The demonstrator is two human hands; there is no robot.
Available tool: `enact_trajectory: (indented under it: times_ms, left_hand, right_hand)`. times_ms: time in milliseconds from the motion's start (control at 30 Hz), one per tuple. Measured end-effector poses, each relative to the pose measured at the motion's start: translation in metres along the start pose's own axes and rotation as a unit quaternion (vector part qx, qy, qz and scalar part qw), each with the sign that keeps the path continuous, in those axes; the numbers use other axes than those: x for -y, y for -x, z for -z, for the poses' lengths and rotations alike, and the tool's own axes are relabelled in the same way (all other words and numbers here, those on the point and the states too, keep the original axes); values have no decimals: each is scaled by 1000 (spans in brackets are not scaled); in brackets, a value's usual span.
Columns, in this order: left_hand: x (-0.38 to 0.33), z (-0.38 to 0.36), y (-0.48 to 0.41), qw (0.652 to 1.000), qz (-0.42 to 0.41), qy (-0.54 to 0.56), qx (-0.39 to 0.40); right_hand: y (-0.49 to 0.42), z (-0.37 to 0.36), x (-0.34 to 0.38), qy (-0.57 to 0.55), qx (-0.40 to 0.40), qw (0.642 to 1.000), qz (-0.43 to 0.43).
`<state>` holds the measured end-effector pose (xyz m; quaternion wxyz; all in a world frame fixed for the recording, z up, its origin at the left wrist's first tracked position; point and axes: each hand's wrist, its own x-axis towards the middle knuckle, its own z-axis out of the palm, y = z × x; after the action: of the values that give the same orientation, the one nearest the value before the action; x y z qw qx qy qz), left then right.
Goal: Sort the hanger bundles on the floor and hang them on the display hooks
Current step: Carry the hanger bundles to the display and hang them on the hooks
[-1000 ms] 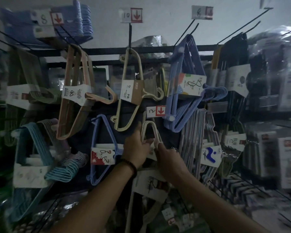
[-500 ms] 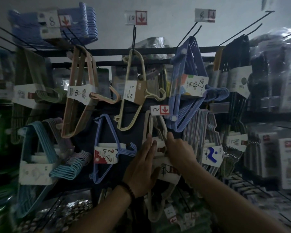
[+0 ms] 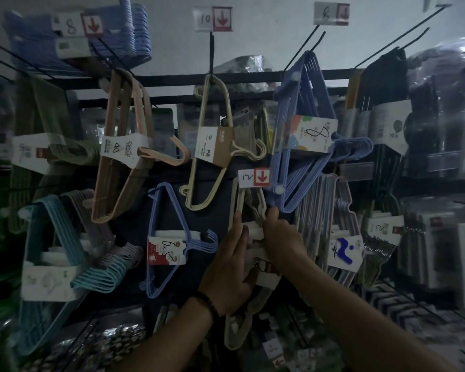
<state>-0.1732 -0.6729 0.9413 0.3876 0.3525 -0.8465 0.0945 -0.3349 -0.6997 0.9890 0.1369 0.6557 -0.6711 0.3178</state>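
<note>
A cream hanger bundle (image 3: 239, 202) with a white paper label hangs at the centre of the display, its top loop just under the hook's price tag marked 12 (image 3: 253, 178). My left hand (image 3: 230, 267) lies flat against the bundle's left side, fingers straight and pointing up. My right hand (image 3: 283, 237) grips the bundle's upper right part, thumb raised; its fingers are hidden behind the hangers. The bundle's lower end (image 3: 239, 336) shows below my left wrist.
Other bundles hang close around: a blue one (image 3: 169, 237) to the left, a cream one (image 3: 212, 146) under tag 10, a pink one (image 3: 124, 146), a violet-blue one (image 3: 301, 135) and pale ones (image 3: 333, 224) at right. Long bare hooks (image 3: 397, 36) stick out above.
The cream bundle has risen until its top loop sits behind the 12 tag. My left hand went from holding it to lying flat on it. My right hand keeps its hold.
</note>
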Motion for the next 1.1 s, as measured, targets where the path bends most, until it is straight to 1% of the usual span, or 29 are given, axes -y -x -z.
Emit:
enact_trajectory:
  times_ms: [133, 233, 333, 400, 433, 467, 533, 567, 600, 667, 733, 767, 867, 933, 1033, 1100]
  left_hand:
    - [13, -14, -21, 999, 39, -6, 17]
    - [30, -26, -33, 998, 55, 3, 26]
    - [50, -38, -43, 996, 69, 45, 33]
    - [60, -48, -48, 994, 71, 78, 19]
    - [64, -53, -50, 993, 75, 86, 19]
    - [65, -57, -51, 993, 79, 83, 21]
    - [68, -66, -53, 995, 83, 47, 15]
    - [70, -72, -53, 996, 87, 26, 7]
    - [71, -76, -53, 995, 96, 11, 4]
    - [73, -83, -54, 993, 117, -11, 24]
    - [77, -89, -56, 989, 128, -45, 52]
    - [79, -91, -57, 987, 137, -65, 61]
    - [91, -95, -61, 979, 164, -96, 68]
    - [94, -93, -66, 978, 174, -78, 83]
    - [90, -92, -76, 977, 185, -15, 109]
    - [90, -95, -78, 974, 196, -9, 112]
  right_hand:
    - [-25, -12, -3, -31, 9, 999, 7]
    - [-47, -30, -2, 6, -3, 1000, 17]
    - [-65, -49, -2, 35, -2, 999, 32]
    - [-75, -60, -6, 2, 5, 1000, -3]
    - [-78, -66, -8, -4, -3, 1000, -16]
    - [-81, -74, -10, 8, -31, 999, -16]
    - [-80, -86, -14, 44, -33, 998, 0]
    - [-75, -92, -16, 41, -57, 998, 5]
    - [-69, -100, -18, 24, -76, 997, 24]
    - [-55, -120, -26, -24, -119, 989, 88]
    - [-43, -131, -30, -29, -116, 983, 138]
    - [-43, -134, -31, -33, -111, 983, 146]
    - [-58, -138, -32, -53, -73, 988, 128]
    - [-70, -136, -34, -55, -42, 988, 139]
    - [-79, -132, -36, -55, -18, 991, 120]
    - [-78, -132, -34, -71, -4, 991, 109]
